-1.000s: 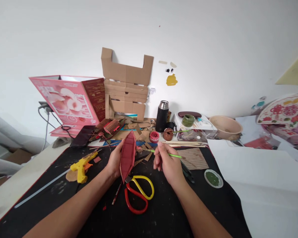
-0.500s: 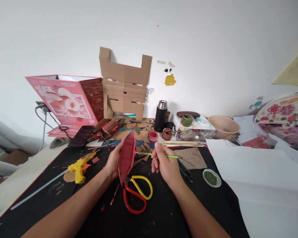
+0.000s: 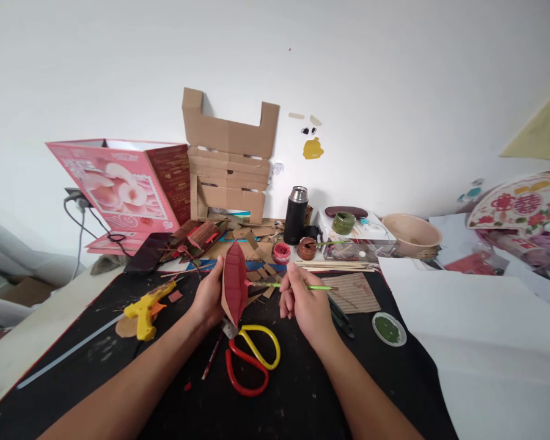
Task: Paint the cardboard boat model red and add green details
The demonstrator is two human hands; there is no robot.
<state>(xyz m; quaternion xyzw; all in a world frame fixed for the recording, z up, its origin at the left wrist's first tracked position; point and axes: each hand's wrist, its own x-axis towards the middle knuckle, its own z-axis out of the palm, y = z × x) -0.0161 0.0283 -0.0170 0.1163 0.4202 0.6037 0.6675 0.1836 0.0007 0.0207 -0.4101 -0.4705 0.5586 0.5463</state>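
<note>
My left hand grips a small boat-shaped cardboard model by its left side. The model stands on end, its inside painted dark red, and some bare brown cardboard shows on its lower left. In my right hand is a thin paintbrush with a green handle, pinched between thumb and fingers. The brush tip, reddish, meets the model's right edge. Below the model lie scissors with one red and one yellow handle. Open jars of red paint and brown paint stand behind my right hand.
A yellow glue gun with a long glue stick lies at left. Corrugated cardboard and a lid of green paint are at right. A black thermos, cardboard scraps and a pink box stand behind.
The model has turned in my left hand, now more upright, with more of its bare cardboard outer side showing at the lower left. The brush stays at its right edge.
</note>
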